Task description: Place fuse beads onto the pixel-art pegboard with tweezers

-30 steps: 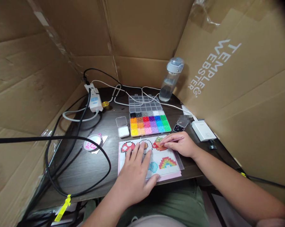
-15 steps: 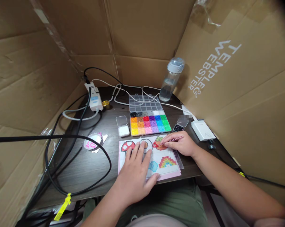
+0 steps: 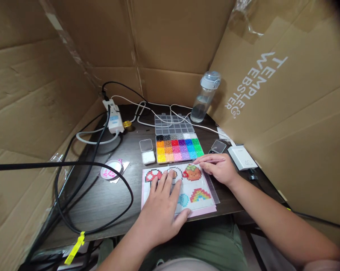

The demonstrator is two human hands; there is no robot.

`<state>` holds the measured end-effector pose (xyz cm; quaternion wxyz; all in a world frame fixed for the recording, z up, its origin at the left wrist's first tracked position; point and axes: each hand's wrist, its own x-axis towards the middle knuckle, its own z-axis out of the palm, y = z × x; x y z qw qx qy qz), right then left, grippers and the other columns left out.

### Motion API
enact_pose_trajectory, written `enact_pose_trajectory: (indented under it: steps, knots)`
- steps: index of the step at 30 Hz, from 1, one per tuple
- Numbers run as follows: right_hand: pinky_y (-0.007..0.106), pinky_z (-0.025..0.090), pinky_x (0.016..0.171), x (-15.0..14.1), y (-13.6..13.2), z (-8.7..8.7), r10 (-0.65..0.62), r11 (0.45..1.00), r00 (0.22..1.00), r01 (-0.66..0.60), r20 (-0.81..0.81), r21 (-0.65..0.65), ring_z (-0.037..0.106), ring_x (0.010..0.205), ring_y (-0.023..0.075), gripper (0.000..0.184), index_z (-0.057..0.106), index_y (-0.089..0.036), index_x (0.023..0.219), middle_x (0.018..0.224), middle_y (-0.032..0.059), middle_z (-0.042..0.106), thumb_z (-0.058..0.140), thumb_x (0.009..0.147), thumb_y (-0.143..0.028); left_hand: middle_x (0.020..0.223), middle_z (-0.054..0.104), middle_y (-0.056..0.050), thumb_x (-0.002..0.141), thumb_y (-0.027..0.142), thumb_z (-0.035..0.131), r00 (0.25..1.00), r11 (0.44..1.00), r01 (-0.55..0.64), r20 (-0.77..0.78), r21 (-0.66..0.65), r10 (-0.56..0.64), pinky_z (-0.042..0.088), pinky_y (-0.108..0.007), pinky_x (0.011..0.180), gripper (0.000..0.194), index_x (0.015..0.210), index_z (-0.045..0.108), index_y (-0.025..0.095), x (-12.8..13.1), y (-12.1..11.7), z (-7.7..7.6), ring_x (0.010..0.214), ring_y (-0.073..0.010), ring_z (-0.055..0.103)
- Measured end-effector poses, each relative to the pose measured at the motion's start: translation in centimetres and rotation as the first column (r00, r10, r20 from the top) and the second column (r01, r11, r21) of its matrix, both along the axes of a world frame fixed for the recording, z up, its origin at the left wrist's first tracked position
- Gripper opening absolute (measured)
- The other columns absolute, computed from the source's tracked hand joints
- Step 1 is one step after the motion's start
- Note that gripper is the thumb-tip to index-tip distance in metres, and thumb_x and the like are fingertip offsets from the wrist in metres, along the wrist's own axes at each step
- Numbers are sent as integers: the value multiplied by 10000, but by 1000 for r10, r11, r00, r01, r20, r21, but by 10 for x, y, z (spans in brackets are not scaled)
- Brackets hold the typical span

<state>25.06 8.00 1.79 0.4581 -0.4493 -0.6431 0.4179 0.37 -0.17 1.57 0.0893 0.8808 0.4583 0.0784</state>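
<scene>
My left hand [image 3: 164, 207] lies flat with fingers spread over the pattern sheet [image 3: 167, 195], covering part of its pictures. Red mushroom, orange figure and rainbow designs [image 3: 200, 195] show around it. In my right hand [image 3: 219, 169] a thin pink pair of tweezers [image 3: 212, 161] is pinched, its tip near the top of the orange figure [image 3: 193, 173]. Whether the tip holds a bead is too small to tell. Just beyond the sheet sits an open bead box [image 3: 179, 148] with several colours in its compartments. A small box of white beads [image 3: 148, 158] stands to its left.
A small dark-bead box with a raised clear lid [image 3: 219, 146] is partly behind my right hand. A water bottle [image 3: 205, 98], power strip [image 3: 113, 118], white charger [image 3: 242, 158], white dish [image 3: 111, 169] and looping black cable [image 3: 130, 192] surround the work. Cardboard walls enclose the table.
My right hand with the tweezers has moved slightly up and right, from the orange figure's left side to near its top. My left hand stays on the sheet.
</scene>
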Motion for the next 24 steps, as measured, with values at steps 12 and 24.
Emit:
enact_pose_trajectory:
  steps: [12, 24]
  knots:
    - [382, 613, 859, -62, 48, 14, -324, 906, 940, 340, -104, 252, 757, 869, 224, 123, 799, -191, 843, 901, 84, 803, 693, 827, -252, 1621, 275, -221, 927, 556, 531, 1000, 1000, -5, -17, -23, 4, 263, -656, 1175, 710, 1501, 434, 149, -2, -1, 1, 1493, -429, 253]
    - [383, 631, 773, -46, 42, 15, -200, 977, 979, 197, 29, 80, 759, 807, 230, 158, 802, -189, 861, 884, 84, 803, 759, 760, -302, 1624, 274, -216, 917, 542, 552, 1000, 1000, -2, -4, -20, 2, 263, -656, 1171, 702, 1495, 439, 159, -2, 0, 0, 1493, -429, 256]
